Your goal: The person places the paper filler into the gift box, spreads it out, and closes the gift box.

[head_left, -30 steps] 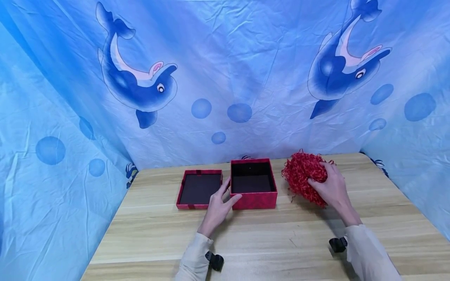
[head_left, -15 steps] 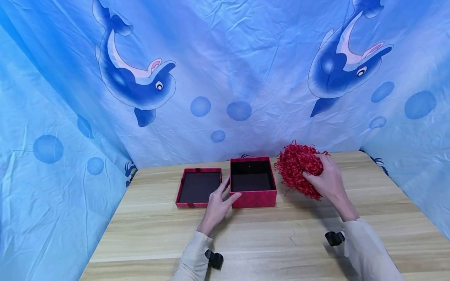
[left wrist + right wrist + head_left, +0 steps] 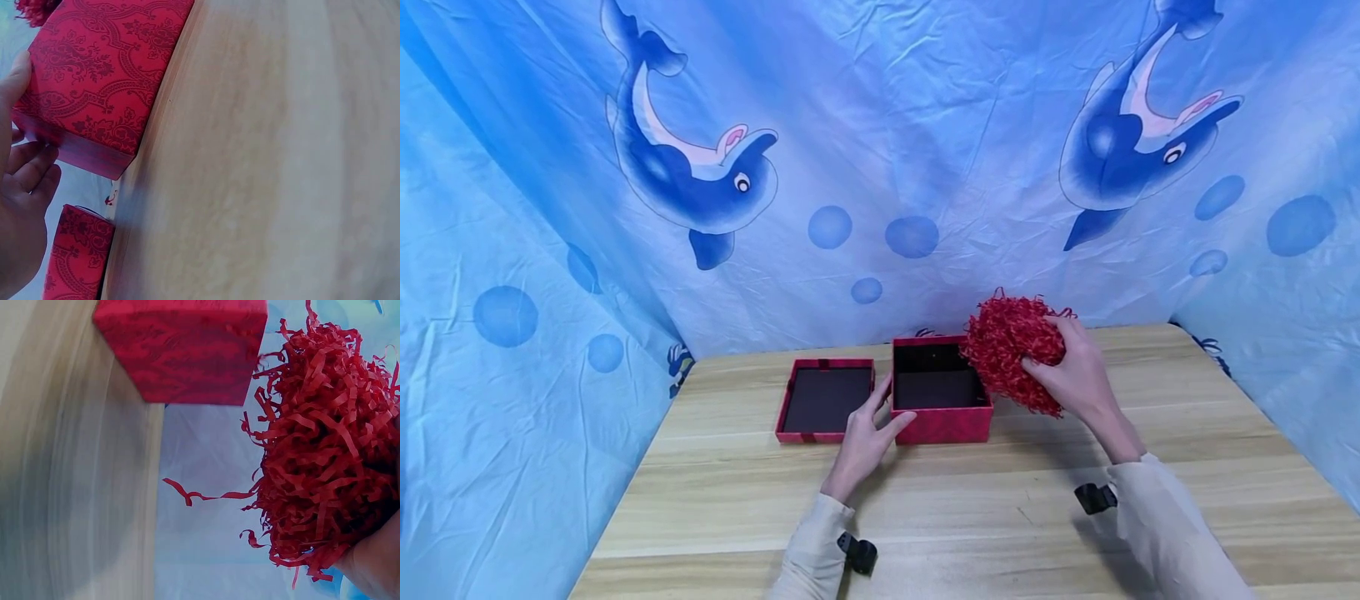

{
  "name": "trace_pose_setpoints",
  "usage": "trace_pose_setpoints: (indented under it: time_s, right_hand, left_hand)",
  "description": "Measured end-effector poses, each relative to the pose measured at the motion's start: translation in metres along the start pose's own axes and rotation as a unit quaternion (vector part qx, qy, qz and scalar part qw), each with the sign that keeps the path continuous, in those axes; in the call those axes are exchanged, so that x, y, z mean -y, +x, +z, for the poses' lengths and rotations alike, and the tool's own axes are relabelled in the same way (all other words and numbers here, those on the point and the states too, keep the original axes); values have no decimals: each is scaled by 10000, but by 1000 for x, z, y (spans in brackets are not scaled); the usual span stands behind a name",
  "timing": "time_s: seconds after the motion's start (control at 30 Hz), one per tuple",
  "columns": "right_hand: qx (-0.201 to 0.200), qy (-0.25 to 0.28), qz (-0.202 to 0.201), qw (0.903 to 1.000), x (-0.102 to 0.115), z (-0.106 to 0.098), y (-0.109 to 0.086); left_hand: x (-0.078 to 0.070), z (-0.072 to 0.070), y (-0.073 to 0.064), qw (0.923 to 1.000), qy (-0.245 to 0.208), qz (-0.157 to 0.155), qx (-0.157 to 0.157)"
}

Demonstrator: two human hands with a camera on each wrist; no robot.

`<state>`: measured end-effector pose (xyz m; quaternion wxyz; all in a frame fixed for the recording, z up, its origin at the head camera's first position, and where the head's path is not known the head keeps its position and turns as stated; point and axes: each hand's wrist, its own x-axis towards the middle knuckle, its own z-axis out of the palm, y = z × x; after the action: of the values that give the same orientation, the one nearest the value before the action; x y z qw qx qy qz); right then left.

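Observation:
My right hand (image 3: 1077, 379) grips a big bundle of red shredded paper (image 3: 1011, 346), raised above the table and overlapping the right rim of the red box (image 3: 943, 426) in the head view. Loose strands of the shredded paper (image 3: 325, 456) hang out in the right wrist view, with the thumb showing below it. My left hand (image 3: 862, 446) holds the box at its near left corner, thumb on the front face, fingers along the left side. The box has a dark red pattern outside and a black interior, and its top is uncovered.
A shallow red lid (image 3: 827, 400) with a black inside lies upturned just left of the box, beside my left fingers. Behind the wooden table (image 3: 970, 525) hangs a blue cloth (image 3: 955, 167) printed with dolphins and bubbles.
My right hand has lifted the shredded paper and carried it left, from beside the box to its right rim. The left hand, box and lid have stayed put.

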<state>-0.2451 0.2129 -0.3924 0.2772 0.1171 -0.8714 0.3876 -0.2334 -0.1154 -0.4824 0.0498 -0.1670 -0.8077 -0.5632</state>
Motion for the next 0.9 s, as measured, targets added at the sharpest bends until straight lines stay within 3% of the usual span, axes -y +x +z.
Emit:
trace_pose_setpoints:
  time_s: [0.6,0.9]
  right_hand:
    - [366,280,-246,9986,30,34,13]
    - [571,298,-292,9975,40,54,12]
  left_hand:
    - [-5,1,-1,9998,-168,15,-43]
    - [1,1,0,10000,-83,-8,7]
